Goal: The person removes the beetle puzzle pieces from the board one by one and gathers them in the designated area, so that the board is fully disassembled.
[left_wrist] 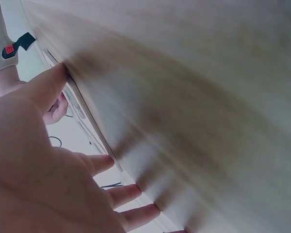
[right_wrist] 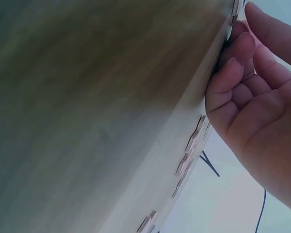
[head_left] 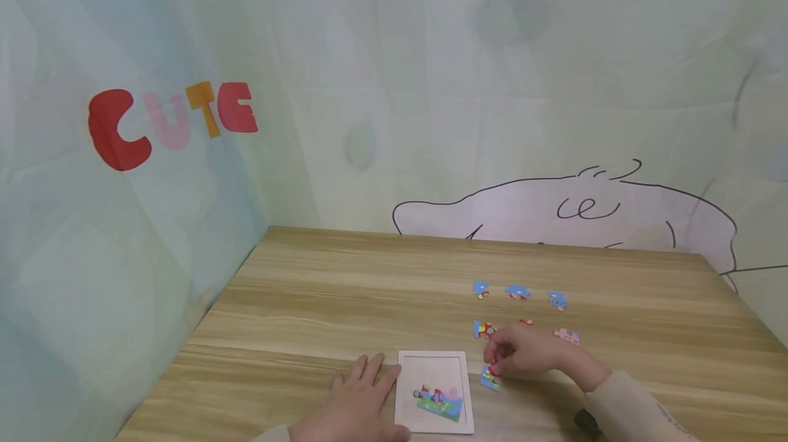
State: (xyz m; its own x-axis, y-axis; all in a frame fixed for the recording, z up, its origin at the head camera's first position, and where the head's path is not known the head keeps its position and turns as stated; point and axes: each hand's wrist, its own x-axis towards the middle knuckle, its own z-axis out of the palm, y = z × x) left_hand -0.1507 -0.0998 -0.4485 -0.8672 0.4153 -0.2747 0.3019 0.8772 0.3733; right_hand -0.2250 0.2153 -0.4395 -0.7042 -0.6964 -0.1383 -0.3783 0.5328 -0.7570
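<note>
A shallow pale puzzle tray (head_left: 431, 363) lies on the table before me. Inside it, toward the lower right, sit joined puzzle pieces (head_left: 440, 406) with a green and blue picture, slightly askew. My left hand (head_left: 360, 404) is spread with straight fingers, thumb and fingertips at the tray's left edge; the left wrist view shows this hand (left_wrist: 53, 155) from the palm side. Just right of the tray, my right hand (head_left: 523, 352) pinches a blue, green and red puzzle piece (head_left: 489, 379). In the right wrist view its fingers are curled, and the fingertips partly hide the piece.
Loose puzzle pieces lie in rows beyond my right hand: a back row with a blue piece (head_left: 518, 291), and a nearer row with a red and yellow piece (head_left: 484, 330) and a pink piece (head_left: 567, 336). A printed cloth wall (head_left: 369, 120) stands behind the wooden table (head_left: 295, 305).
</note>
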